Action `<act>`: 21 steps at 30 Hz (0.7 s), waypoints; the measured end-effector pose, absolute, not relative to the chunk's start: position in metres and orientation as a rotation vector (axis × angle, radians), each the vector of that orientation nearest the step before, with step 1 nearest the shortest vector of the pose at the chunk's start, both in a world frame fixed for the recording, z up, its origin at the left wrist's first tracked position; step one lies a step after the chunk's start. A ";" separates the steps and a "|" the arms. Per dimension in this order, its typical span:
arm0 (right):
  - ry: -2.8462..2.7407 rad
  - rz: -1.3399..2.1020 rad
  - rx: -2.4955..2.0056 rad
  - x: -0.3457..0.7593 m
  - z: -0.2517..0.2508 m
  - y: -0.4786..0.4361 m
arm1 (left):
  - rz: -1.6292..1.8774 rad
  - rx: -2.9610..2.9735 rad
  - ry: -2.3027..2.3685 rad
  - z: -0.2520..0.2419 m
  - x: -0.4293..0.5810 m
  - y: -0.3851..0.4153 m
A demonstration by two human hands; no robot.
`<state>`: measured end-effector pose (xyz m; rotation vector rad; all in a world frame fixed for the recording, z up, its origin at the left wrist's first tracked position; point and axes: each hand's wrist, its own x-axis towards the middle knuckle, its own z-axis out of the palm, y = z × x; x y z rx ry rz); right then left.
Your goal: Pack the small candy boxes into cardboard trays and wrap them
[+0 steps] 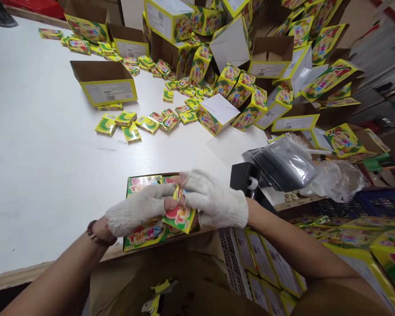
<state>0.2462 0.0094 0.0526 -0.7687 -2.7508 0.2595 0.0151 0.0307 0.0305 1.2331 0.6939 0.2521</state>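
At the table's front edge lies a larger carton (131,243), filled with flat green and yellow packs printed "Twins". Over it, both of my hands grip one small Twins pack (180,217), tilted above the others. My left hand (140,208), in a white fingerless glove, has its thumb on the pack's left side. My right hand (210,195), gloved alike, pinches the pack from the right and hides part of it. Beneath my hands, some of the carton's contents cannot be seen.
Loose small packs (148,124) lie scattered across the white table (52,166). An open carton (105,85) stands behind them, and many cartons (200,66) pile up at the back. To the right are a black device (245,175) and clear plastic bags (289,160). Filled crates stand below.
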 end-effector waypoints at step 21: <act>-2.732 0.251 -0.943 0.240 -0.002 -0.044 | 0.526 1.779 2.034 -0.041 -0.009 0.199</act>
